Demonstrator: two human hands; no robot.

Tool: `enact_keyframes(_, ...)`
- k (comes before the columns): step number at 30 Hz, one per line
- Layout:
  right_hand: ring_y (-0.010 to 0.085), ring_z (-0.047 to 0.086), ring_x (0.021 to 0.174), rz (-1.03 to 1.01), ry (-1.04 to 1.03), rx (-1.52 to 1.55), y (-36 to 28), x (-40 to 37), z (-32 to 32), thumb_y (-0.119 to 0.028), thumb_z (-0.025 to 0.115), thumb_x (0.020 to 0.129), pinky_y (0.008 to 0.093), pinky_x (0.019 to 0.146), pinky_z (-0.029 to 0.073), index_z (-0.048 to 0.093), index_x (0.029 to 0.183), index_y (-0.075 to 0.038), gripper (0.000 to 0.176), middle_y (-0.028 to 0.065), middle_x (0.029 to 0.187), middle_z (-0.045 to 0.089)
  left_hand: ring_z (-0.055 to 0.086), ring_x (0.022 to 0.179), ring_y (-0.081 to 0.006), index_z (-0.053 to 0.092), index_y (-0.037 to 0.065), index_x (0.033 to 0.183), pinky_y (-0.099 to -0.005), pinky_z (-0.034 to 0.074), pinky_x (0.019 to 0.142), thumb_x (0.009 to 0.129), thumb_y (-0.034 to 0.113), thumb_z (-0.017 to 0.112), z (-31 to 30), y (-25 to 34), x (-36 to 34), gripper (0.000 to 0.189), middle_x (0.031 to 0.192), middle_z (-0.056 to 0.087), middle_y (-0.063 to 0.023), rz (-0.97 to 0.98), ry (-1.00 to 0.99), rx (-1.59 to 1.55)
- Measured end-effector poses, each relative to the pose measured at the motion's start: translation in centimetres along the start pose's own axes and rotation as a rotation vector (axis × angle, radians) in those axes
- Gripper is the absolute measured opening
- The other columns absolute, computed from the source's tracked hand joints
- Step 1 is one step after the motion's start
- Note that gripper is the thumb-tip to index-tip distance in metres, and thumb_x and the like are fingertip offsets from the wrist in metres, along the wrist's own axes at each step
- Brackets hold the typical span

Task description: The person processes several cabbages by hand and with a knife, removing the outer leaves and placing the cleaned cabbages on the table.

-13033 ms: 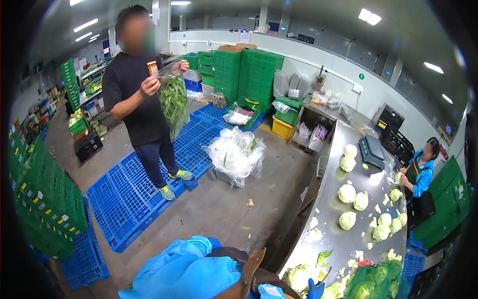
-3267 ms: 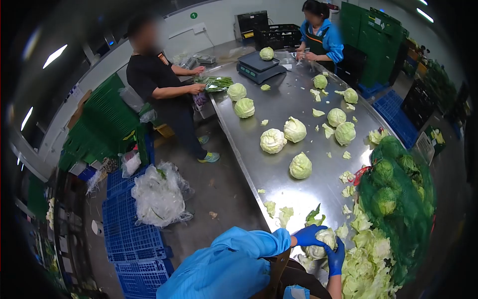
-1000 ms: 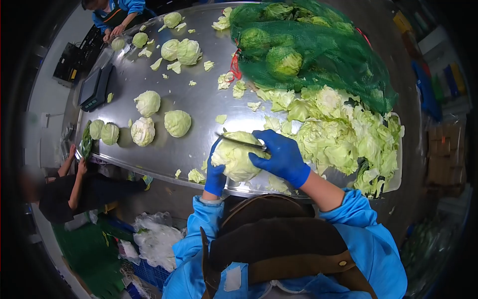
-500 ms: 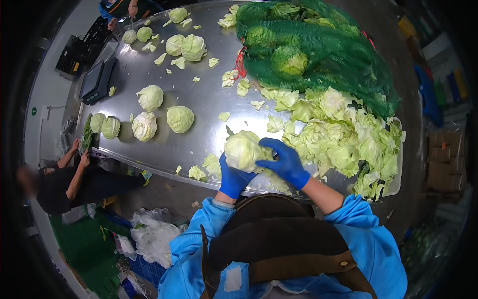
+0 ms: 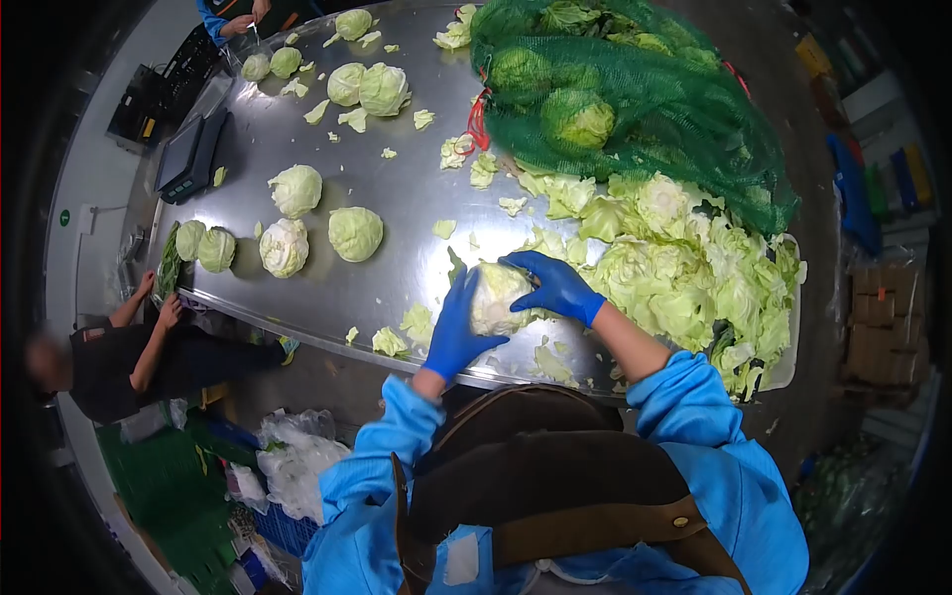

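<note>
A pale cabbage [image 5: 495, 299] is between my two blue-gloved hands near the front edge of the steel table [image 5: 397, 213]. My left hand [image 5: 457, 325] presses along its left side, thumb toward its near side. My right hand [image 5: 561, 287] curves over its right side, fingers at the far edge. Loose cabbage leaves [image 5: 684, 288] are heaped just right of my right hand. Small leaf scraps [image 5: 390, 342] lie left of my left hand.
A green mesh sack [image 5: 635, 109] of cabbages lies at the far right. Several cabbages [image 5: 355, 234] stand on the left half, near a black scale [image 5: 192, 157]. One person [image 5: 139, 367] holds green vegetables at the left end; another person's hand [image 5: 238, 25] is at the far corner.
The cabbage has turned and moved slightly right between my hands. My left hand has shifted from underneath to its left side, and my right hand has moved up toward its far edge.
</note>
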State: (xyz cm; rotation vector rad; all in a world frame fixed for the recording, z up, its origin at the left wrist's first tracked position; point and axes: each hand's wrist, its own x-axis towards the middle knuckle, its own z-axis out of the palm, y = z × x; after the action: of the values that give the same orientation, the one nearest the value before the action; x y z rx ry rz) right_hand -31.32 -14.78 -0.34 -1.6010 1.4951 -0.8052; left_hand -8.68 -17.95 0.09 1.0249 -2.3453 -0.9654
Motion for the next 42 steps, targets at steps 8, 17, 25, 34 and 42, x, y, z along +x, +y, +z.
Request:
enact_keyframes(8,0.0327,0.062,0.077,0.018,0.495,-0.172,-0.8,-3.4,0.9,-0.016,0.058,0.087,0.0374,0.067,0.05,0.06,0.118,-0.013,0.031,0.0125,0.09,0.063,0.05,0.116,-0.035,0.029,0.0,0.139,-0.0421,0.041,0.098,0.054,0.041,0.086,2.9,0.1,5.7,0.111,0.128,0.047,-0.0213,-0.336,0.095,-0.083)
enact_keyframes(17,0.0377,0.057,0.105,0.142,0.397,-0.416,3.6,-2.7,4.5,-0.023,0.048,0.09,0.043,0.084,0.048,0.041,0.138,-0.015,0.049,0.0206,0.124,0.053,0.043,0.121,-0.0386,0.03,-0.003,0.137,-0.0447,0.038,0.1,0.053,0.051,0.083,7.2,-0.9,5.4,0.113,0.132,0.042,-0.0256,-0.306,0.172,-0.043)
enact_keyframes(25,0.0356,0.052,0.114,0.409,0.352,-0.25,1.5,-0.7,3.0,-0.017,0.038,0.097,0.0376,0.097,0.039,0.048,0.132,-0.006,0.037,0.0257,0.13,0.048,0.046,0.114,-0.0467,0.025,0.001,0.141,-0.0483,0.043,0.093,0.065,0.045,0.074,4.6,2.5,6.4,0.1,0.134,0.04,-0.0256,-0.422,0.047,0.101)
enact_keyframes(34,0.0334,0.061,0.085,0.295,0.383,-0.296,13.9,0.4,-0.4,-0.015,0.044,0.092,0.0383,0.082,0.046,0.059,0.11,0.007,0.032,0.0206,0.093,0.065,0.042,0.116,-0.0455,0.02,-0.001,0.142,-0.0473,0.044,0.092,0.058,0.043,0.081,7.1,2.3,4.0,0.112,0.138,0.033,-0.0264,-0.304,0.06,0.217)
enact_keyframes(42,0.029,0.056,0.103,0.518,0.482,0.114,18.0,-2.5,1.1,-0.011,0.073,0.069,0.0371,0.09,0.044,0.052,0.115,0.01,0.056,0.0196,0.114,0.058,0.035,0.127,-0.038,0.019,0.008,0.145,-0.0438,0.033,0.105,0.061,0.04,0.079,2.9,-2.0,1.9,0.109,0.143,0.031,-0.0186,-0.021,-0.012,-0.114)
